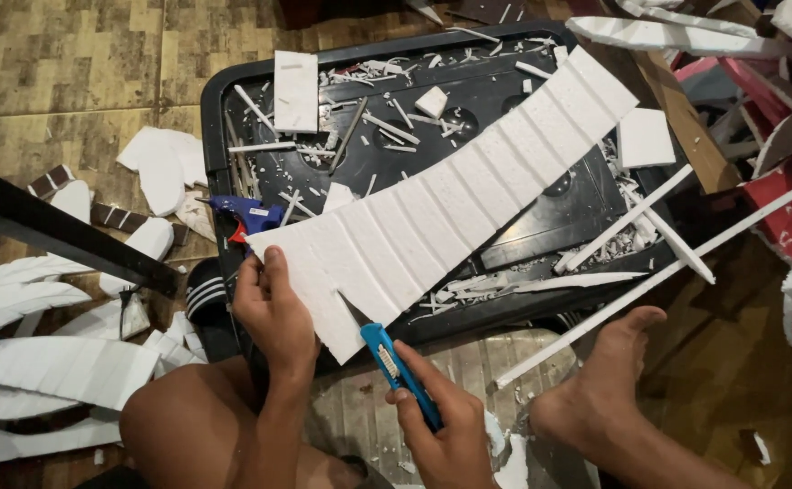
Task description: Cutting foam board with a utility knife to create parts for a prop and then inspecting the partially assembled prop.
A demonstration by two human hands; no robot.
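Brown floor tiles (70, 54) lie under you, littered with white foam offcuts (33, 362), and you sit on them with your bare knee (187, 426) low in view and your bare foot (604, 380) out to the right. Ahead of you sits a black plastic tray (219, 100), its bottom strewn with thin foam strips and crumbs.

Across that tray runs a long curved foam sheet (468, 181), white, scored with crosswise cuts along its length; it reaches from the tray's far right corner down to its near left edge. Your left hand (273, 312) grips the near end of the sheet, thumb on top, fingers under it. Your right hand (441, 426) is closed around a blue utility knife (396, 362), held point-up, with the blade set into a narrow slit at the sheet's lower edge.

Just behind your left hand, a blue glue gun (246, 215) with a red trigger lies at the tray's left side, partly hidden by the sheet. A flat foam rectangle (296, 91) rests at the tray's far left, and a small foam square (645, 138) lies just beside the sheet's far end. Two long thin foam sticks (658, 272) cross the tray's right corner and reach toward your foot. At your left a dark bar (52, 231) slants across the floor, with a black sandal (206, 294) near it. Red and white scraps (776, 199) pile up at the right.
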